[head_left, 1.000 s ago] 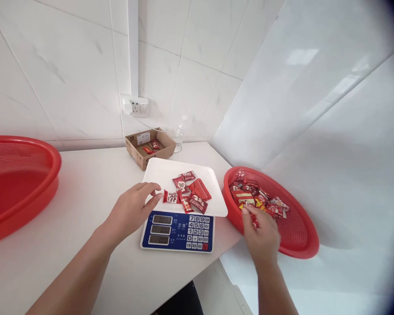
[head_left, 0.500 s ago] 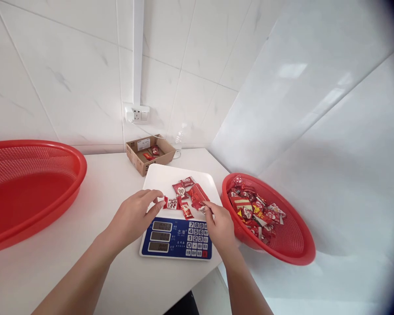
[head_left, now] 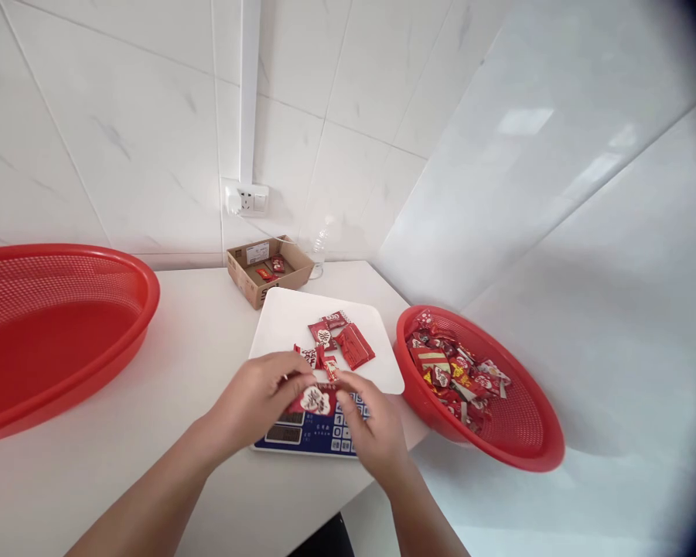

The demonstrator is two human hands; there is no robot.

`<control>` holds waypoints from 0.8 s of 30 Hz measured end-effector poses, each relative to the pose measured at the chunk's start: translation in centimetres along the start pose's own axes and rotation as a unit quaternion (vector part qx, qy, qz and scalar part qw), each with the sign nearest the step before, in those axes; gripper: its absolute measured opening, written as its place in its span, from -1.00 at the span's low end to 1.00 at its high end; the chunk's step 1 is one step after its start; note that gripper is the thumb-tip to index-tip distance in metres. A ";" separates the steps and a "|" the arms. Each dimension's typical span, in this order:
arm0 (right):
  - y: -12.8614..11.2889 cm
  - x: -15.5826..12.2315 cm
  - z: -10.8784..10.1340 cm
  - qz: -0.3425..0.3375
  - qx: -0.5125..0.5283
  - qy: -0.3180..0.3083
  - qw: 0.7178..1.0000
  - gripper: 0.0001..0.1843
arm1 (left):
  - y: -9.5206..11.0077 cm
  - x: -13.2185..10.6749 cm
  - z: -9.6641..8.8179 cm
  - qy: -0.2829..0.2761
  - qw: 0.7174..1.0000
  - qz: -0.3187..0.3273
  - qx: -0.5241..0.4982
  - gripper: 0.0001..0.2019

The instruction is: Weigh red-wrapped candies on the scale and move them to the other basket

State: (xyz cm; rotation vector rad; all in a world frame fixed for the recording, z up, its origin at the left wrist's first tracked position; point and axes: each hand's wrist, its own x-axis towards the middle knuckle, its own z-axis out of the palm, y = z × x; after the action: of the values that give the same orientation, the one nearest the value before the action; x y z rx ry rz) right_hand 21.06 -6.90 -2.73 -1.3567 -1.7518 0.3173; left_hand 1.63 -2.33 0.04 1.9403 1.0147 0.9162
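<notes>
Between my two hands is a dark red candy packet (head_left: 315,400) with a white printed patch, held above the scale's key panel. The fingers of my left hand (head_left: 270,389) pinch its left end, and those of my right hand (head_left: 374,424) pinch its right end. Beneath lies a white electronic scale (head_left: 278,321) with a blue panel, partly covered by the hands and packet. On its pan rest several red wrapped candies, among them a larger flat red packet (head_left: 356,346) and a patterned packet (head_left: 323,336).
A red plastic basket (head_left: 533,402) holding many red wrapped candies stands at the right. Another red basket (head_left: 145,305) is at the left. Behind the scale sit a small cardboard box (head_left: 245,282) with a few packets and a clear plastic bottle (head_left: 320,246), near a wall socket (head_left: 247,199).
Both hands have come together and nearer to me over the panel. A dark red packet is now lifted between them, off the pan, while the other candies stay there.
</notes>
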 end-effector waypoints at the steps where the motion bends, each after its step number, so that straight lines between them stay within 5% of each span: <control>1: 0.6 0.5 -0.2 0.033 -0.002 0.019 0.999 -0.67 | -0.1 0.1 -0.4 0.033 0.999 -0.018 -0.016 -0.82; 4: 2.8 2.3 -0.8 0.082 -0.047 0.040 0.995 -0.60 | -0.3 0.3 -1.7 0.146 0.985 -0.069 -0.057 -0.80; 8: 5.5 4.1 -0.8 0.081 -0.151 -0.053 0.984 -0.47 | -0.2 0.3 -2.9 0.229 0.968 -0.083 -0.063 -0.78; 11: 6.2 3.9 -0.8 0.103 -0.187 -0.120 0.969 -0.41 | -0.2 0.2 -3.3 0.247 0.964 -0.080 -0.053 -0.80; 17: 5.4 3.4 -1.3 0.103 -0.230 -0.085 0.964 -0.48 | -0.2 0.0 -3.4 0.253 0.964 -0.076 -0.037 -0.78; 24: 4.6 6.7 1.3 0.057 -0.223 -0.160 0.960 -0.49 | 0.1 -0.1 -3.5 0.244 0.967 -0.069 -0.038 -0.77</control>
State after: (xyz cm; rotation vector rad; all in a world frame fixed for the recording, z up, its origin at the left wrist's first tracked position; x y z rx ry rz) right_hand 22.97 1.10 -3.34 -1.8128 -2.1042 0.2190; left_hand -1.29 -1.49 1.67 1.5889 1.3487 1.3674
